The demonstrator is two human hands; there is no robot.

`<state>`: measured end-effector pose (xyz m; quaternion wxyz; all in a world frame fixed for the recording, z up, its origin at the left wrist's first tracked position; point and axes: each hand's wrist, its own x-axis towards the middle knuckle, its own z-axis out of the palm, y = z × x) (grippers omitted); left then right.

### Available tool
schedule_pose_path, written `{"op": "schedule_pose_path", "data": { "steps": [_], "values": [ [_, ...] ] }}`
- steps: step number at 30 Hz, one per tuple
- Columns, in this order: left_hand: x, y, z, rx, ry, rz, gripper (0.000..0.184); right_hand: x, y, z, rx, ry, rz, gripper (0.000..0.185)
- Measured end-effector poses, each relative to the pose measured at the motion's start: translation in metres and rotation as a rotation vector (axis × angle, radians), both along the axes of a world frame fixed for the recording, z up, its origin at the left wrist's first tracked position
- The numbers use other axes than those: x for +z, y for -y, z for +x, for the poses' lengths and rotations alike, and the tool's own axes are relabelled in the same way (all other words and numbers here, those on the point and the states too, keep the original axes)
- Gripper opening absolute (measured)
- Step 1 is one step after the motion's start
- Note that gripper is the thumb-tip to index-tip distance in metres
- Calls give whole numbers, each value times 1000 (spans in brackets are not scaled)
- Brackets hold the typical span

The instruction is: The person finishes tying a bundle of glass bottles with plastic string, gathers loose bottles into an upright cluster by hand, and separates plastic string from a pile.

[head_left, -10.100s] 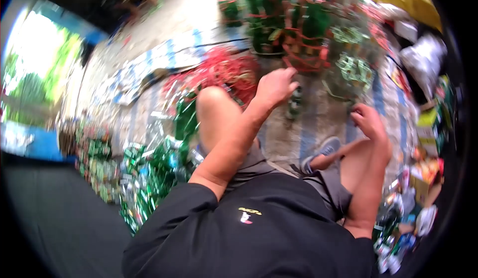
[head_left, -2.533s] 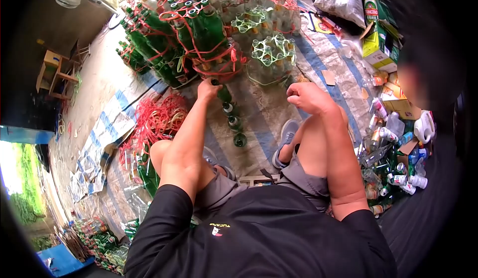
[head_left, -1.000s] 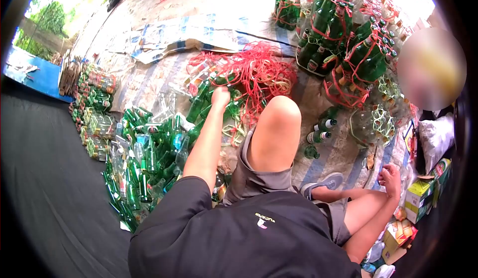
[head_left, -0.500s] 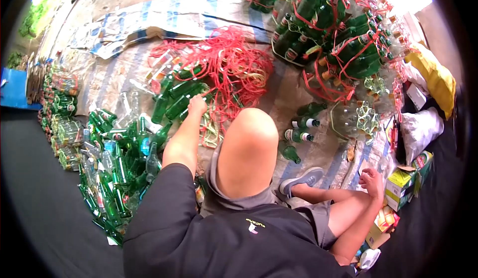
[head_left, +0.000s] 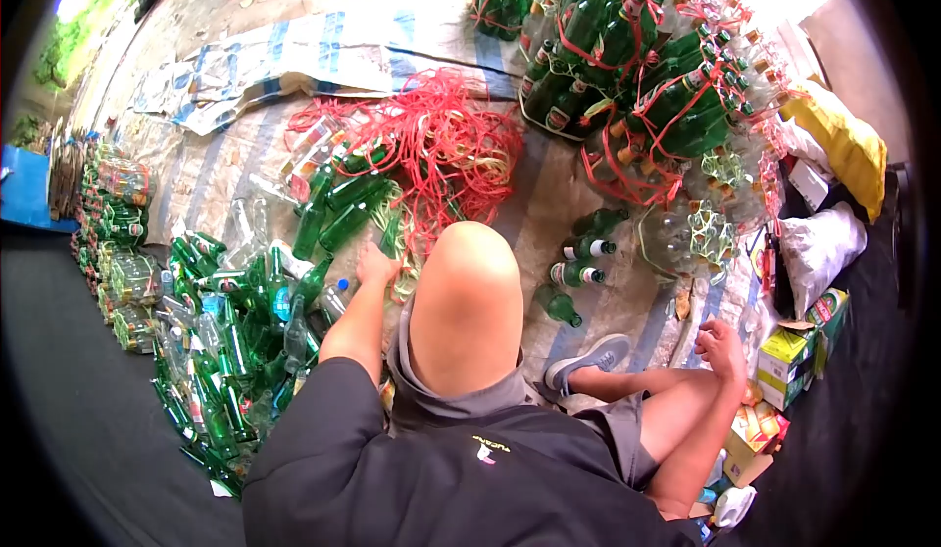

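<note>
My left hand (head_left: 377, 267) is low over the floor beside my raised knee, just short of the green glass bottles (head_left: 345, 223) lying side by side. Its fingers look apart, and I see nothing held in them. A tangle of red plastic strapping (head_left: 446, 150) lies beyond it, with pale green strips (head_left: 392, 228) at the near edge. A bottle with a blue cap (head_left: 336, 297) is close to the wrist. On the right, my right hand (head_left: 722, 348) hovers by my other knee, fingers curled in with nothing visible in them.
A heap of loose green and clear bottles (head_left: 230, 351) spreads at left, beside stacked strapped bundles (head_left: 127, 223). Several loose green bottles (head_left: 578, 273) lie right of my knee. Tied bottle bundles (head_left: 627, 67) stand back right. Cartons (head_left: 789, 361) and a yellow sack (head_left: 843, 150) line the right side.
My left hand has drawn back toward me and slightly left, away from the bottles by the strapping. My right hand keeps its place by the knee. The view has shifted slightly.
</note>
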<state>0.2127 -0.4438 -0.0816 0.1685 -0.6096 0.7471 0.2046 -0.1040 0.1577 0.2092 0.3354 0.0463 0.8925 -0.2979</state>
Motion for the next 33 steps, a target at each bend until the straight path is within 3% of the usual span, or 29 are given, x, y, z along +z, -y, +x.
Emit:
{"op": "schedule_pose_path", "data": {
  "steps": [2, 7, 9, 11, 15, 17, 19, 23, 26, 28, 30, 32, 33],
  "values": [
    [32, -5, 9, 103, -48, 31, 89, -1, -1, 2, 37, -43, -13, 24],
    [33, 16, 28, 116, -386, 3, 81, 8, 13, 7, 76, -125, -59, 20],
    [23, 35, 20, 181, -861, 55, 68, 5, 12, 9, 136, -176, -120, 18],
    [96, 32, -9, 130, -1135, 247, 51, 10, 14, 13, 153, -205, -128, 19],
    [220, 29, -77, 118, -1280, 323, 35, 20, 16, 20, 166, -230, -174, 22],
    [273, 27, -112, 37, -1368, 362, 37, 22, 15, 22, 161, -230, -176, 21],
    [312, 22, -143, -101, -1361, 328, 44, 20, 11, 23, 124, -214, -237, 20],
    [359, -10, -202, -132, -1283, 489, 36, 21, 4, 22, 103, -189, -240, 20],
    [352, -60, -240, -203, -1168, 569, 32, 23, 3, 24, 102, -185, -241, 21],
    [271, -64, -282, -322, -1173, 590, 35, 25, 1, 27, 112, -200, -234, 20],
    [254, -115, -274, -316, -1047, 333, 38, 25, -1, 28, 125, -197, -251, 19],
    [204, -124, -290, -701, -802, 118, 47, 24, -4, 27, 119, -187, -246, 19],
    [204, -139, -286, -786, -741, 109, 46, 22, -5, 27, 110, -174, -246, 19]
  ]
}}
